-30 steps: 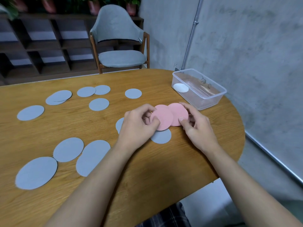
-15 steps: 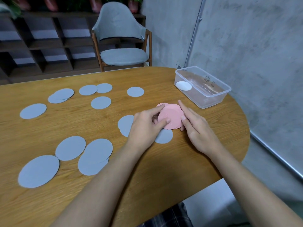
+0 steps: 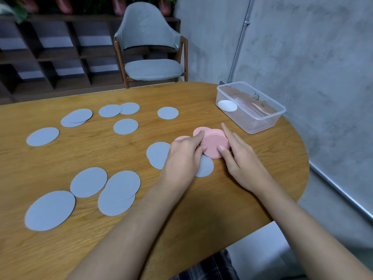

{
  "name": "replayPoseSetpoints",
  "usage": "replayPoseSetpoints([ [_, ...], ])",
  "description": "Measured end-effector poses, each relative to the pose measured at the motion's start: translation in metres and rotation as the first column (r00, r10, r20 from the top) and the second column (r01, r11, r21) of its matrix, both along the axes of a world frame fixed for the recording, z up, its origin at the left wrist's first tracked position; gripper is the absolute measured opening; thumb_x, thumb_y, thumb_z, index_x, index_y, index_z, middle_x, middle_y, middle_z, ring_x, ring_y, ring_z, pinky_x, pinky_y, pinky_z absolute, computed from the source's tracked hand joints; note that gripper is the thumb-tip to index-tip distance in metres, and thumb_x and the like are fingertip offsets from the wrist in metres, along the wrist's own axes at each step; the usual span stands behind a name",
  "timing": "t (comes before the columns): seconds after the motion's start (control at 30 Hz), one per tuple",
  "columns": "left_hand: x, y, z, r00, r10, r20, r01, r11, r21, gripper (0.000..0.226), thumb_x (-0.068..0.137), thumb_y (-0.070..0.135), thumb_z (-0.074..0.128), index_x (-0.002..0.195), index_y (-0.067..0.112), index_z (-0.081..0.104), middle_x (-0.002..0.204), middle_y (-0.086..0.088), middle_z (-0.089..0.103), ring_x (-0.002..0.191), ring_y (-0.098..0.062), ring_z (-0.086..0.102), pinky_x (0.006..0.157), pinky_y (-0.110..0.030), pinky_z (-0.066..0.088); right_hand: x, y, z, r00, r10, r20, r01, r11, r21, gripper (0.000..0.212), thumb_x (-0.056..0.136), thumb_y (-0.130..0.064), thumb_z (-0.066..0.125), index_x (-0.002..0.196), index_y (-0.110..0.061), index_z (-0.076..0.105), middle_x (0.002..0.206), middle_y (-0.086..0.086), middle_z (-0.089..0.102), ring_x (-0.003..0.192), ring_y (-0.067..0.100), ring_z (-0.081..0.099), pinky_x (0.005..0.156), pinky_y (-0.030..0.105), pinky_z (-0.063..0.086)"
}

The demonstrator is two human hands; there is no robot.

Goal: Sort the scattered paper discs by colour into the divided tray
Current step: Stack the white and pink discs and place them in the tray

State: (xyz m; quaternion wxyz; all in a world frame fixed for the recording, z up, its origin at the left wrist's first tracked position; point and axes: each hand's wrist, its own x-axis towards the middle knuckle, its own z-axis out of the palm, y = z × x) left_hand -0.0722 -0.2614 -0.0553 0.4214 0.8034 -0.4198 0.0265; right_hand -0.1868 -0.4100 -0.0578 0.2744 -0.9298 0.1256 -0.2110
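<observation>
Our left hand and right hand, close together, pinch the pink discs at 12 o'clock, grey discs litter the counter from 8 to 11, and the tub at 1 o'clock holds one white disc, so we judge it barely begun.

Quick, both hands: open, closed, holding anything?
Left hand: pinching the pink discs with index finger and thumb.
Right hand: gripping the pink discs, thumb on top, index finger along their edge.
</observation>
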Motion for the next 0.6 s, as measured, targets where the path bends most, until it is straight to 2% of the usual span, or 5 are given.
replayPoseSetpoints([
  [0.07, 0.004, 0.002, 0.002, 0.999, -0.019, -0.029, 0.019, 1.0, -0.008, 0.023, 0.1, 0.022, 0.065, 0.121, 0.014, 0.072, 0.087, -0.008, 0.074, 0.086, -0.026, 0.067, 0.079, -0.043, 0.052, -0.001, -0.001, 0.002, 0.997, 0.003, 0.077, -0.003, 1.0, 0.001, 0.047, 0.106, -0.023, 0.052, 0.152, -0.019, 0.043, 0.131, -0.009, 0.059, 0.117, 0.002, 0.053, 0.1, 0.018, 0.039],
  [0.2, 0.019, 0.01, 0.006, 1.0, 0.012, 0.019, -0.013, 0.999, 0.045, 0.029, 0.1, 0.029, 0.064, 0.127, 0.021, 0.073, 0.121, 0.006, 0.072, 0.114, -0.017, 0.06, 0.094, -0.019, 0.037, -0.002, -0.004, 0.004, 0.989, -0.031, 0.142, 0.024, 0.998, 0.054, 0.032, 0.102, -0.017, 0.06, 0.134, -0.021, 0.057, 0.118, -0.013, 0.066, 0.101, -0.004, 0.058, 0.084, 0.008, 0.039],
  [0.3, 0.033, 0.019, 0.005, 0.997, 0.033, 0.064, -0.046, 0.978, 0.203, 0.034, 0.102, 0.028, 0.06, 0.134, 0.024, 0.068, 0.146, 0.003, 0.059, 0.137, -0.021, 0.046, 0.111, -0.034, 0.035, -0.002, -0.004, 0.003, 0.988, -0.053, 0.148, 0.041, 0.996, 0.085, 0.033, 0.102, -0.017, 0.059, 0.135, -0.021, 0.057, 0.118, -0.014, 0.066, 0.103, -0.008, 0.057, 0.085, 0.004, 0.037],
  [0.4, 0.038, 0.025, 0.007, 0.994, 0.007, 0.111, -0.045, 0.937, 0.345, 0.031, 0.1, 0.035, 0.062, 0.128, 0.024, 0.069, 0.133, 0.003, 0.066, 0.133, -0.026, 0.051, 0.104, -0.046, 0.043, -0.001, -0.004, 0.004, 0.987, -0.059, 0.148, 0.047, 0.995, 0.088, 0.033, 0.102, -0.016, 0.059, 0.135, -0.021, 0.057, 0.118, -0.015, 0.066, 0.102, -0.01, 0.056, 0.084, 0.004, 0.037],
  [0.6, 0.037, 0.023, 0.011, 0.999, 0.04, -0.026, -0.032, 0.965, 0.259, 0.045, 0.093, 0.032, 0.075, 0.136, 0.031, 0.064, 0.124, 0.006, 0.062, 0.119, -0.023, 0.058, 0.104, -0.047, 0.046, -0.001, -0.005, 0.003, 0.987, -0.072, 0.144, 0.059, 0.994, 0.097, 0.033, 0.102, -0.016, 0.059, 0.134, -0.022, 0.057, 0.116, -0.015, 0.066, 0.098, -0.011, 0.056, 0.082, 0.003, 0.036],
])
